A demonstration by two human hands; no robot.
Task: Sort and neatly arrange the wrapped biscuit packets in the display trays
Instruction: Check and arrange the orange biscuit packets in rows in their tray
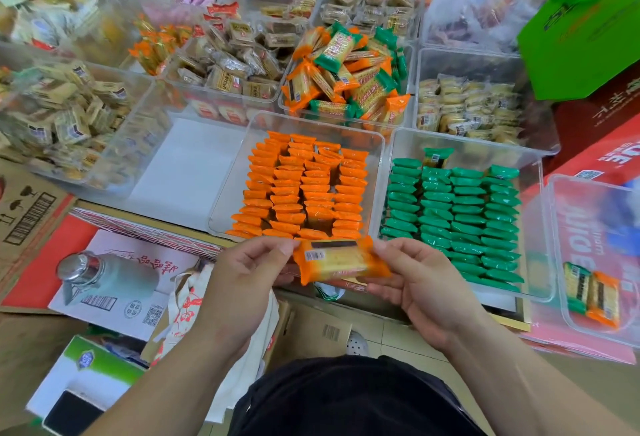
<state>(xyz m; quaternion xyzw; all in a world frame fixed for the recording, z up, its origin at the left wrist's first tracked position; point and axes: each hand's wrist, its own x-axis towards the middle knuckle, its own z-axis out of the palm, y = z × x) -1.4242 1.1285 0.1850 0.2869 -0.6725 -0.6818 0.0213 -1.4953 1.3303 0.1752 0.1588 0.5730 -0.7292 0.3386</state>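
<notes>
I pinch an orange biscuit packet [341, 261] by its ends, my left hand [247, 273] gripping the 9 o'clock end and my right hand [417, 280] the 3 o'clock end. It lies level between my fingers, at the 6 o'clock edge of the clear tray [227, 193] of orange rows.

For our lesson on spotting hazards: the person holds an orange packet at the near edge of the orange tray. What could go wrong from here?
1. The rows in the orange tray already reach its near rim; squeezing the orange packet in could topple neighbours.
2. The left hand and right hand hold it by its ends, outside the tray; a slip might drop it among the boxes below.
</notes>
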